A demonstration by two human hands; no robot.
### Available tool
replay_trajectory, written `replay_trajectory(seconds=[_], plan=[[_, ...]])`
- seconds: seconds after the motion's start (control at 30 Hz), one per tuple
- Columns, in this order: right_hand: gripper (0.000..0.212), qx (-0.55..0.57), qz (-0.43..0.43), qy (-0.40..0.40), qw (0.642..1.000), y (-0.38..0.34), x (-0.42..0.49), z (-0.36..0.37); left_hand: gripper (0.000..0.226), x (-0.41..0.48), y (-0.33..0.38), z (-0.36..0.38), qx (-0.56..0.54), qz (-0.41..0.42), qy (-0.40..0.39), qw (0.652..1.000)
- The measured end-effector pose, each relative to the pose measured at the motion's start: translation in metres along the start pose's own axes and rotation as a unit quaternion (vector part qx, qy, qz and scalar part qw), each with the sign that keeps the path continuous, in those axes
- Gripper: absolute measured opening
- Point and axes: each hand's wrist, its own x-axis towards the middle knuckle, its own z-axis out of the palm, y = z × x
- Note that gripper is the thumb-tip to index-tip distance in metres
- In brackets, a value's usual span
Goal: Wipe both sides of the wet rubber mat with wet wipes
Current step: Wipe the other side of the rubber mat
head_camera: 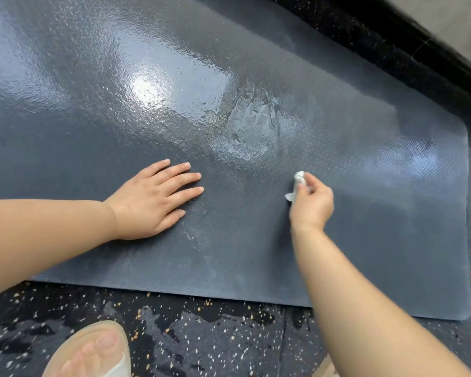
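Rubber mat (365,240) is laid flat on the speckled floor (201,336), and a crumpled wet wipe (297,186) is pinched in the right hand (312,205) against its surface. It is steadied, apparently against sliding, by the flat, spread left hand (152,200). Pooled water (245,126) is seen beyond both.

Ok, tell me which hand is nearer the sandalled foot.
Left. The left hand lies flat on the mat just beyond the foot; the right hand, gripping the wipe, is much farther off to the right.
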Motion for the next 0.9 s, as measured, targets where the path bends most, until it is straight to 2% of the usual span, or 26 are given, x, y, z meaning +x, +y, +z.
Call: replay_trajectory(seconds=[0.1,0.17,0.27,0.4,0.47,0.57,0.63,0.7,0.8,0.9], plan=[[0.023,-0.039,0.030,0.026,0.998,0.003,0.011,0.008,0.054,0.001,-0.002,0.000,-0.001,0.000,-0.003,1.000],[0.025,-0.076,-0.022,0.019,0.997,-0.001,-0.015,0.029,0.054,0.001,-0.002,0.000,-0.004,0.000,0.001,1.000],[0.024,-0.100,-0.130,-0.085,0.983,-0.007,-0.077,0.061,0.052,0.001,-0.001,0.001,-0.026,-0.019,0.023,0.999],[0.020,-0.081,-0.187,-0.239,0.949,-0.015,-0.089,0.060,0.049,0.005,-0.005,-0.002,-0.052,-0.083,0.062,0.993],[0.019,-0.047,-0.168,-0.207,0.963,-0.024,-0.055,0.049,0.050,0.009,-0.008,-0.003,-0.047,-0.116,0.066,0.990],[0.021,-0.055,-0.065,-0.065,0.994,-0.031,0.020,0.031,0.054,0.013,-0.012,-0.005,-0.038,-0.142,0.053,0.988],[0.022,-0.062,-0.001,-0.012,0.998,-0.031,0.056,0.025,0.055,0.014,-0.014,-0.006,-0.034,-0.140,0.042,0.989],[0.024,-0.068,0.027,0.011,0.997,-0.027,0.066,0.031,0.055,0.014,-0.015,-0.005,-0.030,-0.139,0.038,0.989],[0.026,-0.122,-0.020,0.014,0.992,-0.032,0.034,0.057,0.055,0.014,-0.015,-0.001,-0.022,-0.140,0.039,0.989],[0.023,-0.157,-0.183,-0.087,0.967,-0.033,-0.028,0.081,0.054,0.015,-0.016,0.001,-0.026,-0.142,0.042,0.989]])
